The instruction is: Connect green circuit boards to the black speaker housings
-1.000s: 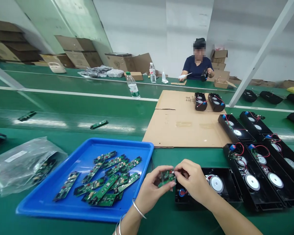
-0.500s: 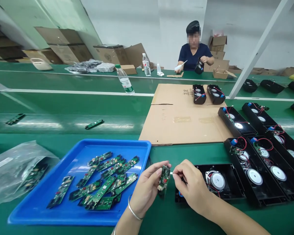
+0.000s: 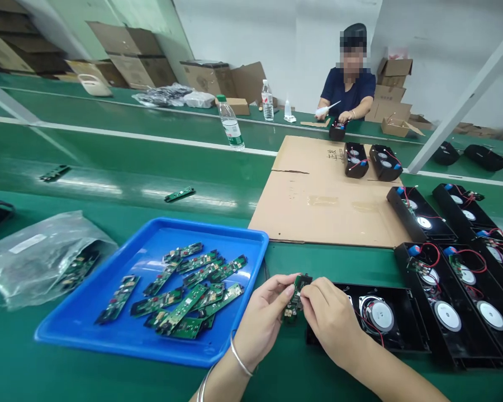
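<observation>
My left hand grips a green circuit board by its edge, tilted up above the table. The fingertips of my right hand are pinched together against the board's face; whatever they hold is hidden. Just behind my right hand lies an open black speaker housing with a round speaker and thin wires inside. My right hand covers its left part. To the left of my hands, a blue tray holds several loose circuit boards.
Several black housings with speakers and red wires stand at the right. A flat cardboard sheet lies ahead. A clear bag of boards sits left. Across the bench, a co-worker handles a black housing and a white bottle.
My right fingers have closed in on the board, and the small white piece seen between them is now hidden. The co-worker's black housing has come down to the bench. My view has shifted.
</observation>
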`<state>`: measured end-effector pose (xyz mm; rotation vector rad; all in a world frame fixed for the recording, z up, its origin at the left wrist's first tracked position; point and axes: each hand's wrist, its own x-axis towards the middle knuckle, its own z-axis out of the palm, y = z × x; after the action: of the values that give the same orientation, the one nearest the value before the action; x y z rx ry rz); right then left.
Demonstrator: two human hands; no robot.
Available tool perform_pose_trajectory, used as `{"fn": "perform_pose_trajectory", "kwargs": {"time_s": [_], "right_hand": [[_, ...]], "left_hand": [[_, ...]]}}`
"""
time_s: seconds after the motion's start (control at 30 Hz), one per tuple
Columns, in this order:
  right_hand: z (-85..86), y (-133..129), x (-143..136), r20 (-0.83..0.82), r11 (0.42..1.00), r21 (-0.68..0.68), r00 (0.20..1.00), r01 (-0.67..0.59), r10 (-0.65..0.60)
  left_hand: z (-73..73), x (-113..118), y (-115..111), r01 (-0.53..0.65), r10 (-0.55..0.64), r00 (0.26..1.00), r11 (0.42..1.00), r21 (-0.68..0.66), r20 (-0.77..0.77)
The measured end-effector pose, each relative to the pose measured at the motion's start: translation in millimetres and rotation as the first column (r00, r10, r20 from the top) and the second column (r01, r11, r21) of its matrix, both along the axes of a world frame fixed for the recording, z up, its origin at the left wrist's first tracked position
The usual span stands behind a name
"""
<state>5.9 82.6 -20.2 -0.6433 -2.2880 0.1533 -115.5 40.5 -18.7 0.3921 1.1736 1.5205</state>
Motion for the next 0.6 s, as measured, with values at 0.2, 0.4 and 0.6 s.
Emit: {"fn": "perform_pose_trajectory", "kwargs": {"time_s": [0.2, 0.4, 0.6], "right_hand": [[-0.9, 1.2, 1.1, -0.018, 1.000, -0.010, 1.000, -0.002, 0.002], [-2.2, 3.1, 1.1, 0.023, 0.999, 0.033, 0.999, -0.042, 0.042], [-1.0, 3.4, 0.7, 0.029, 0.998, 0.046, 0.999, -0.034, 0.033]], "left_hand": [[3.0, -7.4, -0.4, 0.089, -0.088, 0.967, 0.996, 0.008, 0.240], [4.2, -10.4, -0.6, 0.135, -0.140, 0.916, 0.990, 0.042, 0.375], [2.5, -8.1, 0.7, 0.086, -0.095, 0.953, 0.995, 0.045, 0.288]]}}
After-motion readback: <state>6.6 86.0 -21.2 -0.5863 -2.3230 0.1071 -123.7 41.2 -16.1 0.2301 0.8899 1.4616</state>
